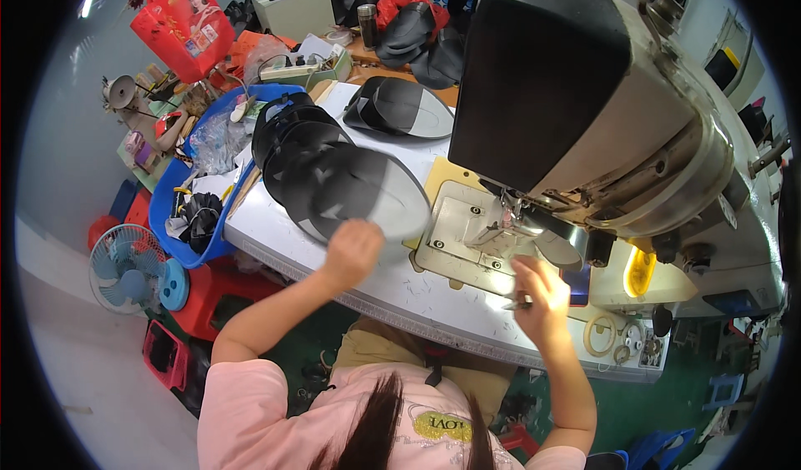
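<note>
My left hand (355,251) is closed at the near edge of a black-and-grey cap-like piece (350,191), blurred by motion, with a curved brim. It lies over or just above a row of similar dark caps (279,132) on the white table. My right hand (541,293) is curled around a small dark tool with a shiny tip (519,304), apparently thread snips, partly hidden by the fingers. That hand is just in front of the sewing machine's metal plate (455,236). Another black-and-grey cap (400,107) rests at the far side of the table.
A large sewing machine head (542,78) overhangs the table's right side. Blue bins (192,249) with scraps and plastic stand along the left, a fan (129,274) below them. A red bag (183,28) hangs at the upper left. Thread bits litter the white tabletop (400,291).
</note>
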Demonstrator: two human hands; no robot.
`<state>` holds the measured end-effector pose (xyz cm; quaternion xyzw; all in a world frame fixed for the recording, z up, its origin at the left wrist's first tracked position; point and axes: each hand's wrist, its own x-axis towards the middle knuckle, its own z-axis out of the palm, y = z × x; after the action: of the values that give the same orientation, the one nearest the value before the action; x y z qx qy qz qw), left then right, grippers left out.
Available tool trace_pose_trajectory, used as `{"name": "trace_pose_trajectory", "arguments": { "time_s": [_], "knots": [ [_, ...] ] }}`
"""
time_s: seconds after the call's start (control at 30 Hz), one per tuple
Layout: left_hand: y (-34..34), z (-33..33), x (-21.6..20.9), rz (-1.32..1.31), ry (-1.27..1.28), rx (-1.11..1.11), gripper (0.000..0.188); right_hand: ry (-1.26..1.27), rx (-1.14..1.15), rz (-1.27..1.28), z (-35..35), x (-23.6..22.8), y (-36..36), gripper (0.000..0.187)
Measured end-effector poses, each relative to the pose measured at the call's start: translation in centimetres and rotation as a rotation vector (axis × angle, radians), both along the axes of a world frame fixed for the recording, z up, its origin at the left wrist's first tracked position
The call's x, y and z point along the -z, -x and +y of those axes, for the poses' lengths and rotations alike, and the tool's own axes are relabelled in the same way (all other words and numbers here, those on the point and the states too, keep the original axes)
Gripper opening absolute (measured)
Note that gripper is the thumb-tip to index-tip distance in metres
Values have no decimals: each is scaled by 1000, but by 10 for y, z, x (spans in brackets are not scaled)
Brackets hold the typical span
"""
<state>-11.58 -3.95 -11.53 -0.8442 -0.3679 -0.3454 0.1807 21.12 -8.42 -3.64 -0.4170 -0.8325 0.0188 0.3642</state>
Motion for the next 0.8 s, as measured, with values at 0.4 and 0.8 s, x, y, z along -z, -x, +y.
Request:
{"name": "trace_pose_trajectory", "arguments": {
  "time_s": [0.4, 0.8],
  "knots": [
    [38, 17, -22, -418, 258, -336, 20, 220, -239, -23, 1, 60, 114, 29],
    [17, 1, -138, -388, 881, 572, 44, 364, -384, 492, -6, -18, 112, 28]
  ]
}}
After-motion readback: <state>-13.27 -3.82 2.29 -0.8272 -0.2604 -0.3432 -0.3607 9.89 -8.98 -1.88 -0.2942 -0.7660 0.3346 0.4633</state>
